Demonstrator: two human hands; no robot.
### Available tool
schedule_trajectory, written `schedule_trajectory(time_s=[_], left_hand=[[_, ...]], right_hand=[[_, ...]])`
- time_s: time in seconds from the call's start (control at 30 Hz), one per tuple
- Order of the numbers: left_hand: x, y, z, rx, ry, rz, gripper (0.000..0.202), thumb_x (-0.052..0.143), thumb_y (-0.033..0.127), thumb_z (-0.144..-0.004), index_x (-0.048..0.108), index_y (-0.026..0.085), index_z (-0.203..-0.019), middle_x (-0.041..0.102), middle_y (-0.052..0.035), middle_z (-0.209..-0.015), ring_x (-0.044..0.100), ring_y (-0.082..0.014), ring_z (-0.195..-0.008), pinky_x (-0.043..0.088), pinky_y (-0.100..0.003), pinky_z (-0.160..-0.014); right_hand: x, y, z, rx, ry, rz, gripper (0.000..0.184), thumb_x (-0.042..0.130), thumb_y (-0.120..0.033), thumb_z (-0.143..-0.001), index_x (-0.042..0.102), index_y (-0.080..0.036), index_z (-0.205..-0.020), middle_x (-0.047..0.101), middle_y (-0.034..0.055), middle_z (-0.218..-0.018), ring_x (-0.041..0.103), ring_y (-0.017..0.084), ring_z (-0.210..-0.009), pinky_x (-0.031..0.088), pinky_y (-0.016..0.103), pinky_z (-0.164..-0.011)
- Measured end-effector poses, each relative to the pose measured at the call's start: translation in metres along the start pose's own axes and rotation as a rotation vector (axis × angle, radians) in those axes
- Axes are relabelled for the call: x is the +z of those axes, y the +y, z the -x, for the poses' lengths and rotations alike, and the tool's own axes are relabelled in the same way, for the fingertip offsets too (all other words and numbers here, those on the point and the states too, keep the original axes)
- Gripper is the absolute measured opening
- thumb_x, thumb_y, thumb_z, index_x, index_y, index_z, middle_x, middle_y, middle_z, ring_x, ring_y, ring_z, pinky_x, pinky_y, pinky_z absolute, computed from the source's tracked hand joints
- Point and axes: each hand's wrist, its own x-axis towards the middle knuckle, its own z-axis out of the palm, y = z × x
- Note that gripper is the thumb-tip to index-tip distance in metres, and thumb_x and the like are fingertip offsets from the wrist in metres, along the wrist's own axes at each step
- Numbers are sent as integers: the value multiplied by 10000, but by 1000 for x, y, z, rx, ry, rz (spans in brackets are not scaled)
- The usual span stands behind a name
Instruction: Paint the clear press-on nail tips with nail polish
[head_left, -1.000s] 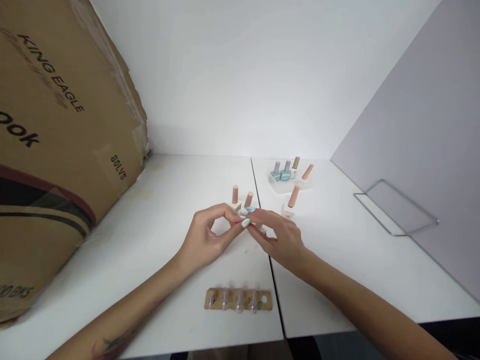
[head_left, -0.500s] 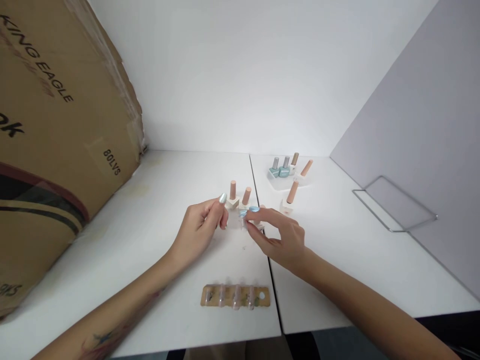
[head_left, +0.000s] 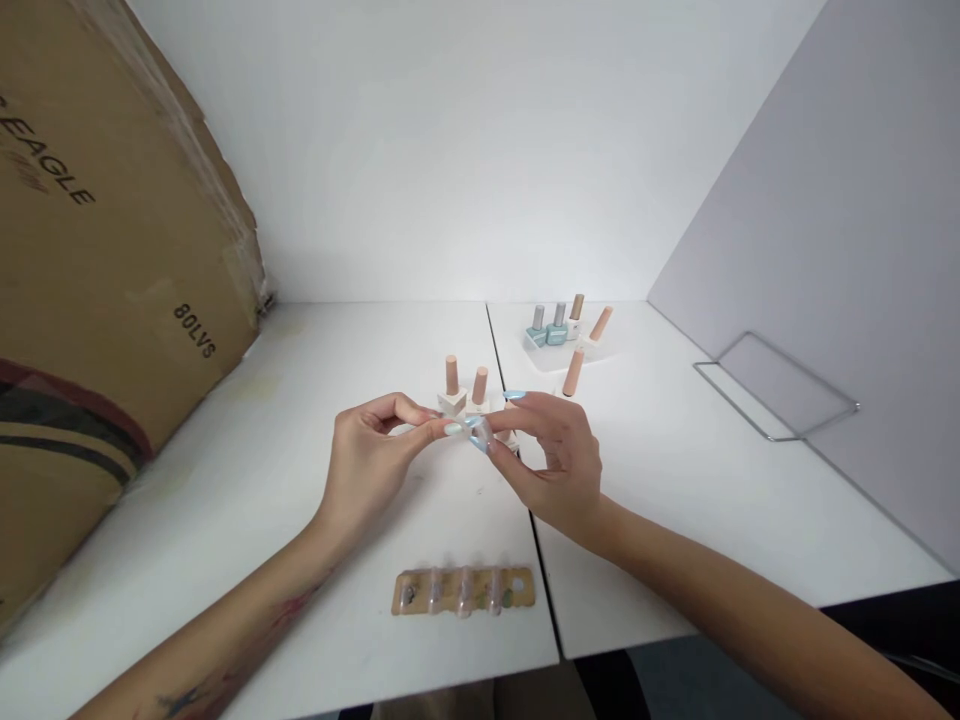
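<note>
Pinching a small clear plastic piece [head_left: 479, 433] between them, the hands meet in a narrow grip above the white bench [head_left: 247, 560]. The left hand [head_left: 369, 462] reaches the piece from its left side, with the fingers curled and a pale blue fingernail [head_left: 453, 429] lying against it. The right hand [head_left: 556, 462] closes on it from the other side, with the thumb low and the forefinger arched above. The piece is too small and too hidden by the fingers to tell its exact kind.

Just behind the piece stand two peach-capped nail polish bottles [head_left: 451, 385] on cream square bases. Farther behind it and to the right, an acrylic tray [head_left: 607, 352] carries two teal nail polish bottles [head_left: 556, 325] with silver caps. Nearer the piece on that side, a peach applicator cap [head_left: 574, 372] stands tilted. In front of the piece lies a kraft blister card [head_left: 463, 592] with a row of clear capsules. Well to the left of the piece, a cardboard box [head_left: 127, 230] printed "EAGLE" leans on the bench. Well to the right of it sits a wire stand [head_left: 731, 401].
</note>
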Motion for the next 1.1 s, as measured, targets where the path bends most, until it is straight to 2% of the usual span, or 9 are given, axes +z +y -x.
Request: schedule_trajectory(time_s=[0.07,0.2,0.33,0.5,0.67,0.8,0.9,1.0,1.1], left_hand=[[1,0,2,33,-23,-4,107,742,272,-778,727,211,-691,764,-15,-765,696,-186,-770,539,-309,-746],[2,0,4,81,-45,-24,172,634,335,-882,773,235,-871,786,-27,-906,706,-202,-897,527,-341,-870],[2,-1,7,14,-15,-12,100,783,291,-739,752,212,-686,771,-22,-761,699,-195,-759,545,-313,-746],[4,-5,8,-22,59,21,359,838,192,-633,524,184,-459,637,43,-536,605,-122,-567,467,-231,-552],[7,-5,8,12,68,-22,108,757,290,-765,737,212,-694,772,-3,-785,695,-172,-781,528,-273,-755],[8,-3,8,19,-22,-59,189,641,356,-871,783,233,-869,789,-30,-949,704,-204,-935,516,-314,-884],[6,-3,7,-9,-5,-56,94,769,308,-752,768,220,-721,784,-21,-802,709,-193,-791,540,-285,-753],[1,-6,3,-4,93,-38,278,847,222,-625,608,195,-485,688,22,-571,646,-147,-589,490,-236,-555],[-3,-11,-6,53,209,-37,289,831,225,-641,586,191,-493,677,25,-569,648,-146,-588,491,-234,-541]], right_hand=[[0,1,1,19,-4,-20,388,609,-108,-857,466,-278,-1175,715,-5,-885,742,134,-748,642,291,-688],[-1,1,2,76,-34,-43,382,604,-105,-857,454,-280,-1161,713,-19,-840,743,142,-764,642,319,-736],[-2,1,4,193,-70,-123,338,585,-131,-870,450,-276,-1144,709,-3,-866,738,147,-765,633,305,-657],[-1,3,8,284,-60,-195,302,604,-115,-860,497,-275,-1092,687,18,-1002,731,137,-782,628,318,-713],[0,4,10,291,-52,-245,380,616,-100,-844,486,-287,-1148,687,17,-990,724,148,-790,627,335,-702],[0,4,10,293,-44,-244,365,618,-105,-845,494,-293,-1131,693,11,-966,725,153,-790,623,338,-692],[0,4,9,294,-38,-247,397,619,-105,-845,473,-290,-1164,698,3,-915,726,155,-786,615,331,-675],[0,4,9,279,-29,-232,383,617,-98,-841,476,-287,-1143,694,-1,-901,725,152,-769,593,306,-615],[-1,5,9,278,-36,-246,402,612,-82,-835,472,-285,-1152,699,-3,-901,726,155,-785,592,310,-619]])
